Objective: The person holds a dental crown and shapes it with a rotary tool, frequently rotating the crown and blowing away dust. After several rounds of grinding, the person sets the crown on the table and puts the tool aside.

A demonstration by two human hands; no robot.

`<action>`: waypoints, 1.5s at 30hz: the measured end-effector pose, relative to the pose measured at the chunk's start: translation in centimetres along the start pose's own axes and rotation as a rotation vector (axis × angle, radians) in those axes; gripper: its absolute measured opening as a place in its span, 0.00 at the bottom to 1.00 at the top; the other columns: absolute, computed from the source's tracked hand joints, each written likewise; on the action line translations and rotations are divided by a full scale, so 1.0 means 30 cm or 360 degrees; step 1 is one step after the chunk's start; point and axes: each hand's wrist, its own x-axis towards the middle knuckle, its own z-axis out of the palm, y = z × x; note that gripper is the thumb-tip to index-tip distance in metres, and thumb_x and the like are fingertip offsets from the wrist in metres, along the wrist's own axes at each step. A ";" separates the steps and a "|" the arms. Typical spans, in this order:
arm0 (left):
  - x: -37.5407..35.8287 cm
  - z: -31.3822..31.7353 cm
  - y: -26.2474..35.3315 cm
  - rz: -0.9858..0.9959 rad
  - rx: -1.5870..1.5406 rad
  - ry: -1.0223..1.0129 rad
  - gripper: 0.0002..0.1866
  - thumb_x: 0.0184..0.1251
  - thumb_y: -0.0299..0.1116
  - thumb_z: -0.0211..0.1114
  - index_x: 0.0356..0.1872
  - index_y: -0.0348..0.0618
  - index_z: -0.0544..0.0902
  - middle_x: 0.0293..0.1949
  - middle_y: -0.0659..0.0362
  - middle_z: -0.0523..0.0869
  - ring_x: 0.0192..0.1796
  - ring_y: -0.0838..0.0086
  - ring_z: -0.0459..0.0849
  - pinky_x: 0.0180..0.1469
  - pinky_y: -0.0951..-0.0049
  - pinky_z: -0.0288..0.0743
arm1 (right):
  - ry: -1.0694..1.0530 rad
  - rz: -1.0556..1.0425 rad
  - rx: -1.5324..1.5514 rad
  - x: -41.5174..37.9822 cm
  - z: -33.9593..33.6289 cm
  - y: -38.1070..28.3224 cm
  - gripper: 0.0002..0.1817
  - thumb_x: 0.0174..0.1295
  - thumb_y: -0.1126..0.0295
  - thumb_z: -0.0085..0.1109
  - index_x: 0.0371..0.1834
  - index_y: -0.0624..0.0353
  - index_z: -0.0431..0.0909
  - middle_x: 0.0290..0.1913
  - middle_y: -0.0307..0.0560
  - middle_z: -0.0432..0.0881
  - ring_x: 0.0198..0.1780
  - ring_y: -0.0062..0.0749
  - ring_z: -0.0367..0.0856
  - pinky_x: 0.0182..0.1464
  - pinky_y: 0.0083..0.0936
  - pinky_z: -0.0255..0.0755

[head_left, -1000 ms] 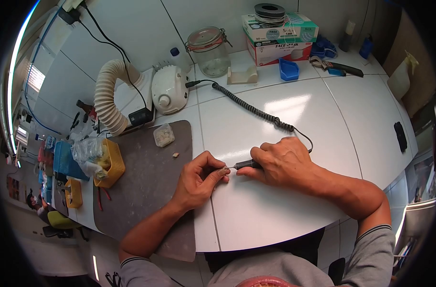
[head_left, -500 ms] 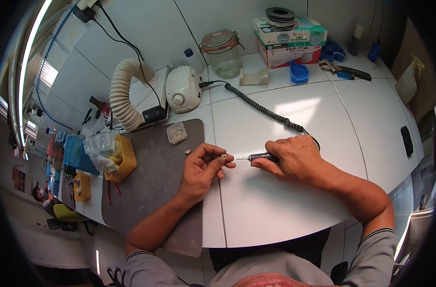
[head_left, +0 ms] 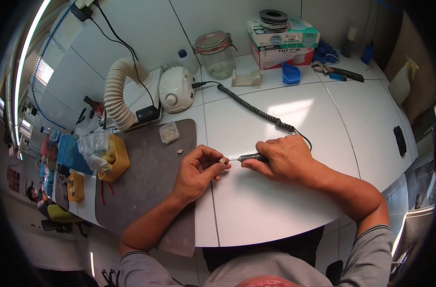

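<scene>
My left hand (head_left: 191,176) pinches a small beige piece (head_left: 222,161) between thumb and fingers, above the edge of the grey mat (head_left: 146,191). In my right hand (head_left: 288,157) is a dark rotary handpiece (head_left: 252,157), gripped near its front with the thumb along its underside. Its thin metal bit (head_left: 233,160) points left, the tip right at the beige piece. From the handpiece a black coiled cord (head_left: 251,108) runs back to the white control unit (head_left: 176,91). Another small beige piece (head_left: 180,151) lies on the mat, near a clear box (head_left: 169,132) of pale pieces.
A ribbed hose (head_left: 113,91) arches at the back left. Yellow bins (head_left: 117,160) and red-handled pliers (head_left: 103,191) stand left. Along the back are a glass jar (head_left: 218,60), mask boxes (head_left: 282,56), a blue tray (head_left: 290,74) and a wrench (head_left: 344,72). Another person (head_left: 38,197) sits far left.
The handpiece has come closer to the left hand, bringing the bit's tip up to the beige piece. The whole view has shifted slightly, so the bench appears further left.
</scene>
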 end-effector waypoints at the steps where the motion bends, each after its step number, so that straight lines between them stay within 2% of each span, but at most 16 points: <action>1: -0.003 -0.001 -0.002 -0.0008 0.0000 -0.0005 0.11 0.83 0.24 0.72 0.58 0.37 0.81 0.55 0.52 0.93 0.59 0.64 0.96 0.46 0.78 0.88 | -0.0006 0.0006 0.0005 -0.002 0.000 -0.004 0.37 0.79 0.31 0.59 0.31 0.58 0.86 0.26 0.51 0.89 0.26 0.50 0.89 0.31 0.46 0.79; 5: -0.002 -0.003 -0.001 -0.0055 0.0016 -0.0025 0.11 0.83 0.24 0.72 0.58 0.36 0.82 0.55 0.54 0.94 0.60 0.68 0.96 0.49 0.78 0.89 | 0.0014 -0.0015 -0.0024 -0.001 0.006 -0.009 0.38 0.80 0.31 0.58 0.32 0.59 0.88 0.27 0.52 0.91 0.25 0.49 0.90 0.30 0.45 0.81; 17: 0.002 0.006 -0.005 -0.0004 0.0107 0.0013 0.10 0.84 0.28 0.72 0.58 0.35 0.87 0.51 0.54 0.95 0.53 0.69 0.97 0.43 0.78 0.87 | 0.0091 -0.0043 -0.0008 -0.004 0.018 -0.009 0.37 0.78 0.32 0.61 0.32 0.59 0.88 0.24 0.51 0.90 0.23 0.47 0.90 0.27 0.42 0.81; 35: 0.008 0.003 0.008 -0.0057 0.0099 -0.0037 0.09 0.86 0.27 0.70 0.57 0.31 0.87 0.48 0.52 0.95 0.51 0.71 0.96 0.46 0.77 0.89 | 0.0128 -0.0094 -0.0064 0.002 0.028 -0.007 0.37 0.78 0.31 0.62 0.31 0.58 0.89 0.22 0.49 0.88 0.20 0.44 0.88 0.24 0.39 0.78; 45: 0.010 0.002 0.004 -0.0074 0.0068 -0.0072 0.09 0.86 0.26 0.69 0.58 0.31 0.85 0.49 0.51 0.94 0.51 0.71 0.97 0.46 0.78 0.89 | 0.0084 -0.0080 -0.0063 0.000 0.024 -0.009 0.37 0.78 0.32 0.62 0.32 0.58 0.90 0.24 0.49 0.90 0.22 0.43 0.89 0.24 0.39 0.79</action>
